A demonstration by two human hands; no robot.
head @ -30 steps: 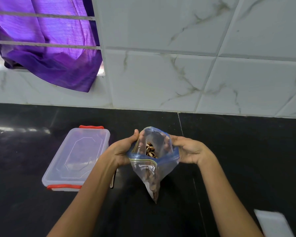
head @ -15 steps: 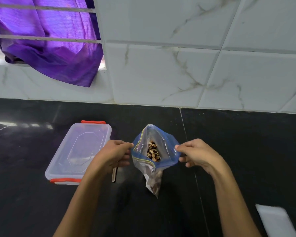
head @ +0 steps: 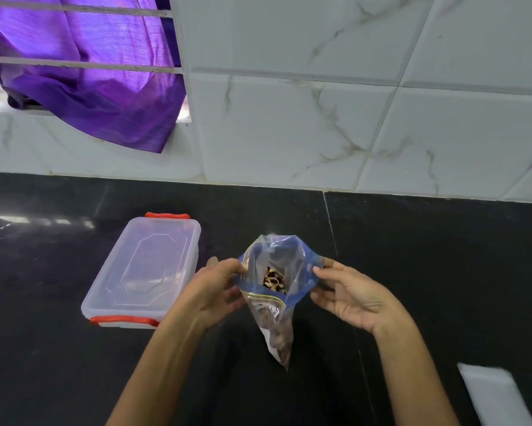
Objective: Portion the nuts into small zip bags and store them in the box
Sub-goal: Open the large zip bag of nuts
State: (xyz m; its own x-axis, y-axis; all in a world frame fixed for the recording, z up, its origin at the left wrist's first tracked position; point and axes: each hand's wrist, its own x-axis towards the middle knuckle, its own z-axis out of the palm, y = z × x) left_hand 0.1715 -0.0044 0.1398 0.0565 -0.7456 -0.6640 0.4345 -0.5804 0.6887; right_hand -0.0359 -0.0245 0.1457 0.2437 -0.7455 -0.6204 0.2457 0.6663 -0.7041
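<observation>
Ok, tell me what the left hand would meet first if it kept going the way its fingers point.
The left hand pinches the clear blue-rimmed zip bag of nuts, fingers pointing rightward. Going on, it would push into that bag first, then probably the right hand holding the opposite rim; depth is unclear.

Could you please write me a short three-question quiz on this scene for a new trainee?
1. True or false: the zip bag is sealed shut at the top.
2. The clear box with red clips: is its lid A) on, B) off and lying beside it, or C) held in a hand?
3. What is each hand doing to the bag?

Key
1. False: its mouth is open and nuts show inside.
2. A: the lid is on, and the box sits on the black counter, on the person's left of the bag.
3. The left hand and the right hand each pinch one side of the blue zip strip, holding the mouth open.
</observation>
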